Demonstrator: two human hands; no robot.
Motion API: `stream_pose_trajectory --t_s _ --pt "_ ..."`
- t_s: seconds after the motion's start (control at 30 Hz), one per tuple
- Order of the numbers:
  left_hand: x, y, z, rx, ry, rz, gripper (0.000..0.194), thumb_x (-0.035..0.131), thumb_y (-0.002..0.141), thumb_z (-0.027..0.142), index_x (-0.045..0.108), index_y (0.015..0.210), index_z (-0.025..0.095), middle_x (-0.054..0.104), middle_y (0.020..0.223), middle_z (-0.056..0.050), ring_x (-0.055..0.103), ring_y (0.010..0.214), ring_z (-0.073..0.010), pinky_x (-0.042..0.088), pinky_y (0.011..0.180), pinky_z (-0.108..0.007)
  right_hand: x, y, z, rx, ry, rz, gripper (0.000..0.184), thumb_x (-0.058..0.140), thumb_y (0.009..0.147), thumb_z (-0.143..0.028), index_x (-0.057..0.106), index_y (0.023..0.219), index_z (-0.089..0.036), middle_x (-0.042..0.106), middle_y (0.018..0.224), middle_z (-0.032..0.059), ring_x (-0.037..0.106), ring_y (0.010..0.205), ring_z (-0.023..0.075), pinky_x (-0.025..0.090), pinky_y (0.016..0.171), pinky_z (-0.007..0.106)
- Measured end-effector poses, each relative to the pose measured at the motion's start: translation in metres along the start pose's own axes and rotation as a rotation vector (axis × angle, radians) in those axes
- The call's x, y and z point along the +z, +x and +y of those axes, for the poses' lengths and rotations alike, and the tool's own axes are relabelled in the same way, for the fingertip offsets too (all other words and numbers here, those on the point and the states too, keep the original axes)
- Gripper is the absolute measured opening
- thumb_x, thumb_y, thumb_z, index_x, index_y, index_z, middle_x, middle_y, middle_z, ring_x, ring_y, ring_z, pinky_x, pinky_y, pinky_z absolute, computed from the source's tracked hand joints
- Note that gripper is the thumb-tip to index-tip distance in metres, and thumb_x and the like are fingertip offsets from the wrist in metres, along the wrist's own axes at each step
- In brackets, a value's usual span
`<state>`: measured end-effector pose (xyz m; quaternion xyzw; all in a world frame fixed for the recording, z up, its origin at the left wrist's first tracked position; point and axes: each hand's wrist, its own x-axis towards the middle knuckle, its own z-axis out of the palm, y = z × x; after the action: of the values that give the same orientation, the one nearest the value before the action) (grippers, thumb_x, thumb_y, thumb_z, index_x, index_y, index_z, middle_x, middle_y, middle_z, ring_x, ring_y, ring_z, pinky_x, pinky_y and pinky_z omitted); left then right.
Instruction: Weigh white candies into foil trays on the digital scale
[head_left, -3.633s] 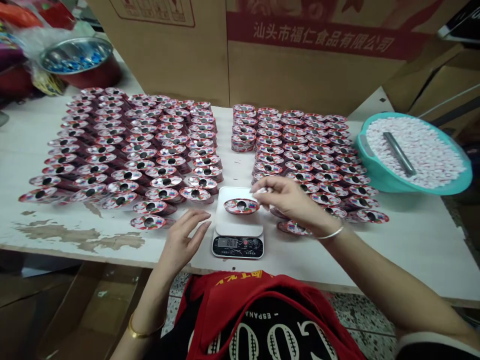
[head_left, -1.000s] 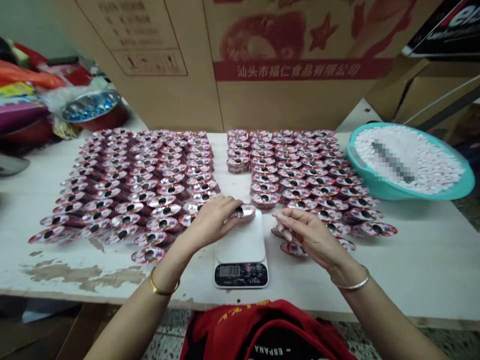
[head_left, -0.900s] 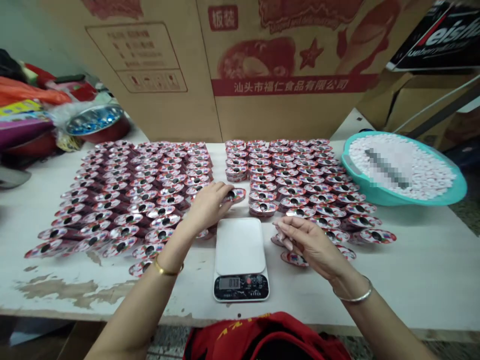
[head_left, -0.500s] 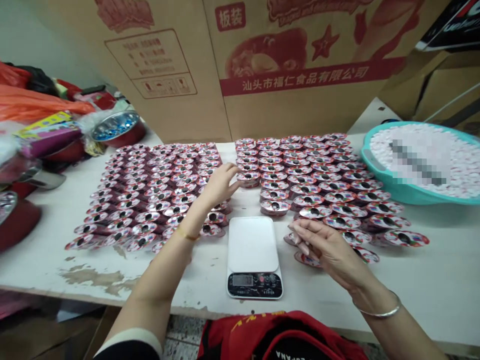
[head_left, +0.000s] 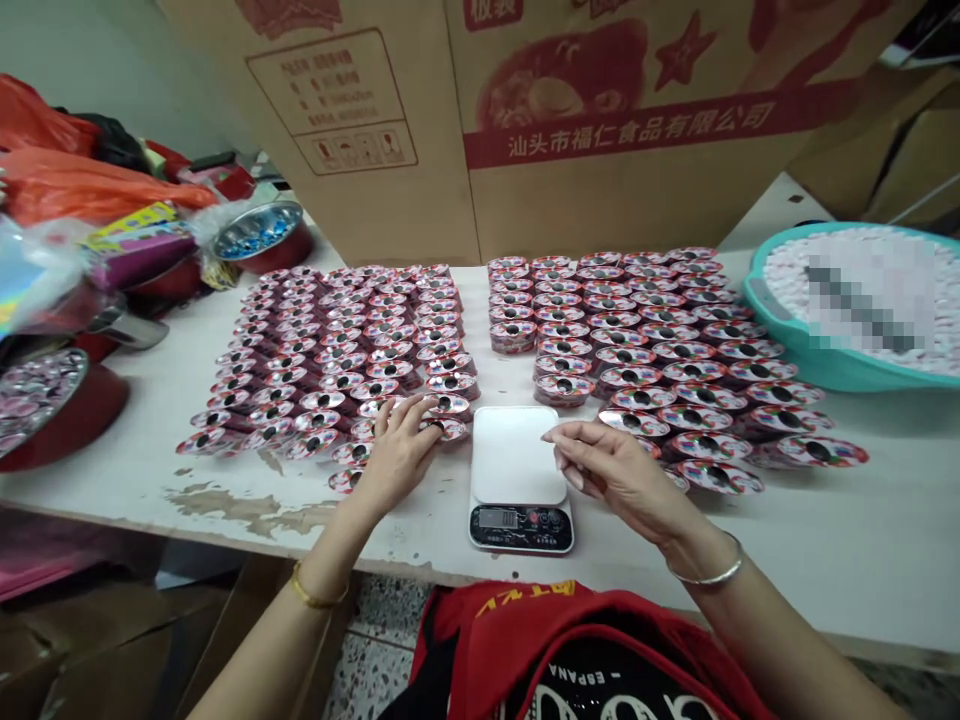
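Note:
My left hand [head_left: 403, 445] is over the front edge of the left block of oval-topped red-and-white packs [head_left: 375, 388], each with a round dark hole in its top. Its fingers are apart, with the fingertips at the front packs; I cannot make out a firm grip. My right hand [head_left: 611, 470] hovers by the right edge of a white kitchen scale [head_left: 517, 455], thumb and fingers pinched together. Whatever small thing may be between them is hidden. The scale's plate is bare and its display reads about 0.0. A second block of the same packs [head_left: 626, 377] stands to the right.
A turquoise basin [head_left: 780, 340] of small white pieces, with a blurred dark bar on top, stands at the right. Large cardboard boxes [head_left: 390, 215] wall off the back. At left are a bowl of blue pieces [head_left: 262, 235], a red bowl [head_left: 97, 420] and orange plastic bags [head_left: 90, 185].
My left hand lifted the pack off the scale, set it at the front of the right block's left column, let go and came back to the left block. My right hand stayed pinched near the scale.

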<state>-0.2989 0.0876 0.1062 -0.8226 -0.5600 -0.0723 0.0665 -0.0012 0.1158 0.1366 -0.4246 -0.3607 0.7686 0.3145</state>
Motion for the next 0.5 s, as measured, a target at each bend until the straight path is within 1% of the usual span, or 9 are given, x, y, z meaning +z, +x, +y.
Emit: stream_pose_trajectory --t_s 0.07,0.13,0.2,0.3,0.37,0.43,0.5 --pt "-0.015 0.008 0.011 0.043 -0.062 0.013 0.009 0.053 0.091 0.024 0.062 0.092 0.022 0.059 0.125 -0.01 0.052 0.119 -0.0284 0.037 0.102 -0.052 -0.005 -0.004 -0.001 -0.021 -0.005 0.025 0.032 0.076 0.075 -0.042 0.068 0.091 -0.016 0.056 0.071 -0.0004 0.042 0.054 0.0029 0.025 0.046 0.016" --pt "-0.027 0.019 0.025 0.093 -0.16 0.015 0.011 0.051 0.093 0.026 0.06 0.097 0.022 0.061 0.117 -0.009 0.057 0.107 -0.0237 0.045 0.091 -0.042 -0.011 -0.008 -0.001 -0.04 -0.005 0.069 0.033 0.077 0.075 -0.042 0.068 0.091 -0.015 0.057 0.072 -0.0005 0.042 0.054 0.0024 0.025 0.047 0.016" --pt "-0.029 0.03 0.041 0.134 -0.253 0.005 0.011 0.05 0.093 0.026 0.058 0.099 0.02 0.063 0.11 -0.008 0.059 0.098 -0.0211 0.047 0.082 -0.036 -0.018 -0.012 0.001 -0.041 -0.01 0.106 0.033 0.077 0.074 -0.042 0.068 0.091 -0.015 0.057 0.073 -0.0001 0.043 0.054 0.0023 0.026 0.048 0.016" --pt "-0.016 0.047 0.063 0.142 -0.348 -0.049 0.011 0.051 0.093 0.028 0.055 0.097 0.018 0.064 0.098 -0.007 0.059 0.091 -0.0207 0.047 0.078 -0.035 -0.025 -0.016 0.005 -0.008 -0.04 0.107 0.034 0.077 0.074 -0.043 0.068 0.091 -0.015 0.058 0.074 0.0006 0.043 0.054 0.0021 0.026 0.047 0.016" --pt "-0.004 0.055 0.071 0.121 -0.395 -0.079 0.014 0.052 0.093 0.031 0.054 0.098 0.018 0.065 0.094 -0.006 0.06 0.088 -0.021 0.047 0.076 -0.035 -0.027 -0.017 0.007 0.017 -0.075 0.084 0.036 0.077 0.074 -0.045 0.068 0.092 -0.015 0.057 0.074 0.0003 0.042 0.053 0.0021 0.025 0.046 0.016" --pt "0.004 0.058 0.073 0.114 -0.436 -0.077 0.02 0.054 0.092 0.034 0.053 0.104 0.018 0.066 0.098 -0.007 0.061 0.09 -0.0216 0.048 0.077 -0.036 -0.029 -0.018 0.008 0.025 -0.109 0.061 0.037 0.076 0.075 -0.046 0.067 0.094 -0.016 0.057 0.073 0.0002 0.041 0.052 0.0024 0.025 0.046 0.016" --pt "0.006 0.055 0.068 0.117 -0.473 -0.045 0.033 0.056 0.091 0.036 0.05 0.117 0.018 0.065 0.109 -0.009 0.061 0.099 -0.0227 0.049 0.084 -0.037 -0.03 -0.018 0.009 0.025 -0.135 0.049 0.037 0.075 0.076 -0.046 0.067 0.095 -0.016 0.058 0.071 0.0001 0.041 0.052 0.0029 0.025 0.046 0.017"
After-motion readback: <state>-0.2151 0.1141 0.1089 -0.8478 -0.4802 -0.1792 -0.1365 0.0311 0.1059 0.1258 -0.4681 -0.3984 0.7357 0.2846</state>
